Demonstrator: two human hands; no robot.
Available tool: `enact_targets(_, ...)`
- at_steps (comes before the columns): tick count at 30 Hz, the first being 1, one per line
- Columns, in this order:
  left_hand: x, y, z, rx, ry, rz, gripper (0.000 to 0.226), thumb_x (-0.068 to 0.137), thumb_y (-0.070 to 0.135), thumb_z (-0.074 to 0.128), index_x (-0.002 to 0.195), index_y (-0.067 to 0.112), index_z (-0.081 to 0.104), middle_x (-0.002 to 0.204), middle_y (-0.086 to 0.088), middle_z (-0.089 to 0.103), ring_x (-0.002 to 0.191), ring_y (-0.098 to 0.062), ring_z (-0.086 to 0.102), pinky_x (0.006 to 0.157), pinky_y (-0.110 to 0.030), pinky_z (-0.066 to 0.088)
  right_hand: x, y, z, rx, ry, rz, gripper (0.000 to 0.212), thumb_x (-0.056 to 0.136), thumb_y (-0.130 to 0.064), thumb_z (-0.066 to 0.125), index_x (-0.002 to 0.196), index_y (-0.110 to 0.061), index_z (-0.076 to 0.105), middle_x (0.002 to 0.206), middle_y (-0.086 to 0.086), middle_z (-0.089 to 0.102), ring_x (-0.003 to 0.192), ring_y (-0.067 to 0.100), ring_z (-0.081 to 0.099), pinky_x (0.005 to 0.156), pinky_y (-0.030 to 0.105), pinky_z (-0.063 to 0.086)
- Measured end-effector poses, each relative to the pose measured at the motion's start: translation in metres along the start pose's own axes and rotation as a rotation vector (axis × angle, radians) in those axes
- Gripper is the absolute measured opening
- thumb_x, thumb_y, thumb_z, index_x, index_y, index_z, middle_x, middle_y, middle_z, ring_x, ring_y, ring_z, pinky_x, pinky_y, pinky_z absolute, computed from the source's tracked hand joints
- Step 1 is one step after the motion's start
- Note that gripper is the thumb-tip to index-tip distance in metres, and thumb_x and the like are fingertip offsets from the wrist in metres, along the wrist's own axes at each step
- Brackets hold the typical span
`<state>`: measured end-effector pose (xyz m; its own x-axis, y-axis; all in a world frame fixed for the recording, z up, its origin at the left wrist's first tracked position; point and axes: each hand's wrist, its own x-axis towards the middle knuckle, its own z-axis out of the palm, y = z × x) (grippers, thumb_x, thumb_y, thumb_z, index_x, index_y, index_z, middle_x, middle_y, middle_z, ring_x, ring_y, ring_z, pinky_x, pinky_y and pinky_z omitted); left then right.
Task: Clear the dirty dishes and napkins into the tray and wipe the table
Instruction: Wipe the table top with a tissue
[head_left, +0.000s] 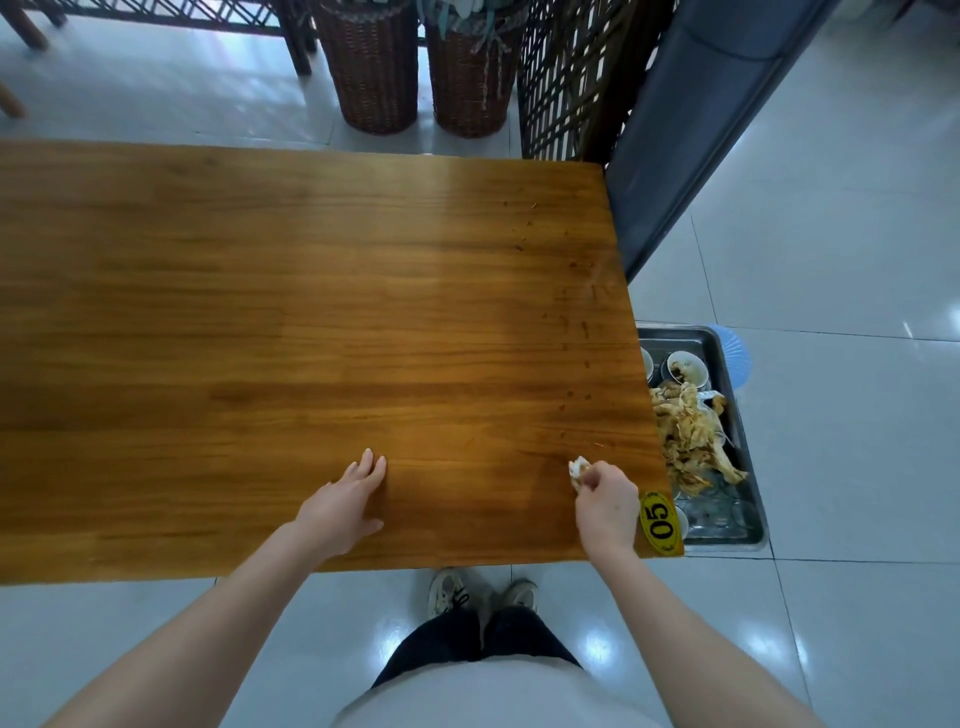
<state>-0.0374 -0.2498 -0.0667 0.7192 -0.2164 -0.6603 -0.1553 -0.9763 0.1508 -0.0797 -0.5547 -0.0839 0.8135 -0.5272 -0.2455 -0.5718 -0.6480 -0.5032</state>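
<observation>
R hand pinches a small crumpled napkin wad vs the tabletop, near the front R corner, just beside the yellow "05" sticker. L hand lies flat on the wood, fingers straight & close together, near the front edge, mid-table. Metal tray sits off the R edge, lower than the top, w/ soiled napkins piled on bowls. Small stains dot the wood along the R edge.
</observation>
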Motion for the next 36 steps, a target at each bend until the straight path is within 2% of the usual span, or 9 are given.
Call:
enact_targets(4,-0.003,0.0,0.002,0.004,0.01,0.011,0.089,0.093,0.025,0.062,0.154,0.024,-0.003,0.162,0.0,-0.01,0.148,-0.018,0.011,0.109,-0.033,0.04,-0.016,-0.01,0.015,-0.002,-0.118,-0.107,0.018,0.088,0.003,0.055,0.076,-0.007,0.063,0.078,0.0,0.058,0.077,0.018,0.056,0.067,0.029,0.048)
enact_targets(9,-0.002,0.002,0.0,0.025,0.007,0.012,0.087,0.094,0.026,0.06,0.154,0.024,-0.003,0.162,-0.001,-0.01,0.149,-0.019,0.009,0.11,-0.033,0.038,-0.006,0.005,0.002,0.096,-0.151,-0.093,0.019,0.088,0.001,0.056,0.079,-0.013,0.065,0.081,-0.004,0.059,0.076,0.007,0.054,0.063,0.012,0.037)
enact_targets(17,-0.002,0.006,0.004,-0.01,0.037,-0.025,0.085,0.095,0.024,0.059,0.154,0.023,-0.002,0.162,0.0,-0.009,0.149,-0.018,0.007,0.111,-0.032,0.037,0.042,0.055,-0.045,0.148,0.026,0.158,0.019,0.086,0.0,0.062,0.074,-0.015,0.067,0.08,0.002,0.066,0.077,0.016,0.061,0.062,0.026,0.043)
enact_targets(19,-0.002,0.009,0.005,-0.023,0.052,-0.047,0.084,0.095,0.023,0.059,0.154,0.022,-0.001,0.162,-0.001,-0.008,0.149,-0.019,0.007,0.112,-0.032,0.036,0.04,0.046,-0.039,0.107,-0.025,0.116,0.022,0.086,-0.002,0.062,0.072,-0.018,0.063,0.081,0.0,0.065,0.074,0.008,0.057,0.06,0.02,0.041)
enact_targets(23,-0.002,0.015,0.006,-0.027,0.049,-0.11,0.081,0.096,0.025,0.057,0.155,0.021,0.001,0.162,-0.001,-0.006,0.149,-0.019,0.009,0.114,-0.034,0.033,0.015,0.005,-0.008,0.097,-0.286,-0.093,0.03,0.089,-0.006,0.059,0.069,-0.027,0.054,0.082,-0.01,0.058,0.079,0.002,0.054,0.075,0.021,0.048)
enact_targets(27,0.002,0.024,0.009,-0.024,0.048,-0.182,0.076,0.098,0.029,0.052,0.154,0.019,0.001,0.162,-0.003,-0.005,0.149,-0.02,0.01,0.116,-0.034,0.029,-0.004,-0.009,0.006,0.007,-0.447,-0.444,0.034,0.086,0.005,0.051,0.066,-0.022,0.046,0.076,-0.008,0.047,0.071,0.008,0.042,0.065,0.02,0.03)
enact_targets(29,0.003,0.029,0.01,-0.039,0.043,-0.22,0.077,0.098,0.03,0.051,0.154,0.019,0.0,0.162,-0.004,-0.006,0.149,-0.02,0.011,0.115,-0.034,0.029,0.006,0.004,0.0,0.023,-0.438,-0.417,0.028,0.084,0.007,0.048,0.067,-0.015,0.051,0.077,-0.005,0.049,0.075,0.014,0.045,0.063,0.021,0.032)
enact_targets(33,0.005,0.036,0.012,-0.093,0.046,-0.281,0.076,0.099,0.029,0.051,0.154,0.016,0.001,0.162,-0.005,-0.006,0.148,-0.021,0.012,0.115,-0.035,0.03,0.037,0.029,-0.025,0.031,-0.353,-0.31,0.024,0.087,0.005,0.049,0.071,-0.01,0.059,0.08,0.0,0.057,0.079,0.016,0.052,0.072,0.028,0.043)
enact_targets(36,0.006,0.04,0.013,-0.144,0.062,-0.31,0.075,0.099,0.029,0.05,0.155,0.015,0.002,0.162,-0.005,-0.005,0.148,-0.021,0.014,0.113,-0.034,0.034,0.055,0.041,-0.041,0.07,-0.29,-0.296,0.014,0.089,-0.001,0.057,0.085,-0.01,0.067,0.083,-0.003,0.058,0.081,0.012,0.053,0.073,0.022,0.043)
